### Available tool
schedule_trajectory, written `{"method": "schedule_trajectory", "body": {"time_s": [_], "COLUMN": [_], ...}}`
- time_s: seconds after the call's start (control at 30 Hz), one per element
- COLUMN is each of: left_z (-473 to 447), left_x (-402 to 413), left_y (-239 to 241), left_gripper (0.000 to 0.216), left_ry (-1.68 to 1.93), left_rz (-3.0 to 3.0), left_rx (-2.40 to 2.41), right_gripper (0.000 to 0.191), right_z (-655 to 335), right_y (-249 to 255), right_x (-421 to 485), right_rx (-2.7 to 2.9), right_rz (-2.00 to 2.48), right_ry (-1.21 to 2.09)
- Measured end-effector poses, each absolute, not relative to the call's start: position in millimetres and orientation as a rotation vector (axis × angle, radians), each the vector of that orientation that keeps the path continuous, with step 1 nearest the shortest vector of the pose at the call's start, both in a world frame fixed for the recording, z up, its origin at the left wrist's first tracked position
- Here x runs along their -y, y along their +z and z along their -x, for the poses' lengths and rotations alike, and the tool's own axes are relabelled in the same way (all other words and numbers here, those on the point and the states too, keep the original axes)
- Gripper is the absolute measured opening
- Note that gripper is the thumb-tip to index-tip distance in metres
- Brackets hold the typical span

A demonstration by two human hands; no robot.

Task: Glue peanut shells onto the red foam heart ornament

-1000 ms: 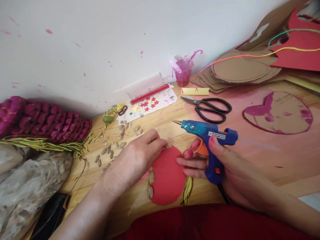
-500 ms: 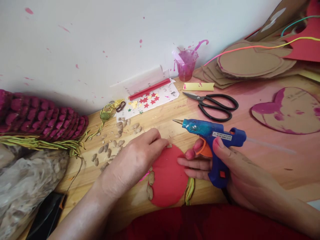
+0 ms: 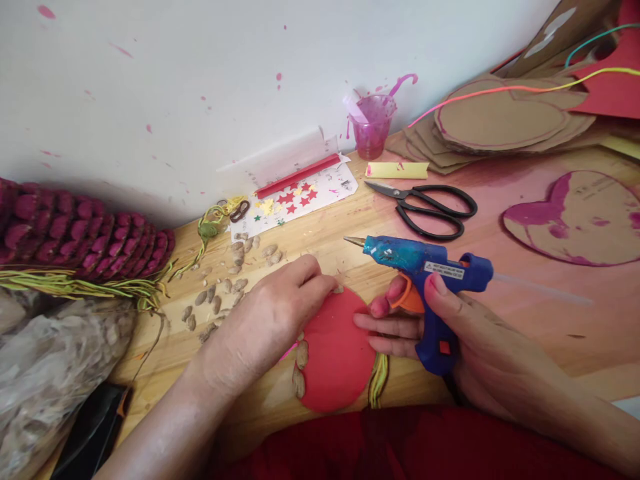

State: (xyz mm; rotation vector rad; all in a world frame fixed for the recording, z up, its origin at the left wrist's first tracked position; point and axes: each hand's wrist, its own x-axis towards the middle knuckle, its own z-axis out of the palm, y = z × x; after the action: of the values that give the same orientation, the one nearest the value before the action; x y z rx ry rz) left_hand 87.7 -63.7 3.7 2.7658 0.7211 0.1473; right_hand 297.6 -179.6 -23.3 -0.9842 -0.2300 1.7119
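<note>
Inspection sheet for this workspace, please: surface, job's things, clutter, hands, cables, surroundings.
Surface: wooden table, stained pink towards the right.
Job's things: red disc with peanuts along its left edge; blue glue gun.
Clutter: scissors, paint-stained cup, cardboard stack, loose peanuts.
Hands: left hand at the disc's upper left edge, grip unclear; right hand holds the glue gun.
Cables: dark cord below the glue gun, mostly hidden.
Surroundings: white wall with pink spots.

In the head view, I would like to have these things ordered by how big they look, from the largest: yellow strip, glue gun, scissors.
1. Glue gun (it looks nearer to the camera, which may enlarge it)
2. Scissors
3. Yellow strip
</note>
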Motion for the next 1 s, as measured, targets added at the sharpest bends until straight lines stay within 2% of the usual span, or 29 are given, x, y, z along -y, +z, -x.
{"method": "schedule_trajectory", "body": {"time_s": [0.3,0.53,0.77,1.0], "left_z": [-89.7,-85.9,-89.5,-91.6], "left_x": [65.7,61.9,67.1,68.8], "left_y": [4.7,11.9,4.0,-5.3], "left_gripper": [0.018,0.026,0.017,0.017], "left_ry": [0.131,0.363,0.42,0.497], "left_rz": [-2.757,-2.539,-2.58,-2.646], "left_rx": [-0.75,-0.868,-0.885,-0.875], "right_gripper": [0.033,0.031,0.034,0.035], "right_z": [-297.4,-297.5,-296.5,-295.7], "right_y": [-20.9,-23.8,-24.1,-22.8], "right_x": [179.8,181.7,180.3,178.4], "right_rx": [0.201,0.154,0.152,0.15], "right_rz": [0.996,0.985,1.04,1.019], "right_ry": [1.706,1.727,1.691,1.71]}}
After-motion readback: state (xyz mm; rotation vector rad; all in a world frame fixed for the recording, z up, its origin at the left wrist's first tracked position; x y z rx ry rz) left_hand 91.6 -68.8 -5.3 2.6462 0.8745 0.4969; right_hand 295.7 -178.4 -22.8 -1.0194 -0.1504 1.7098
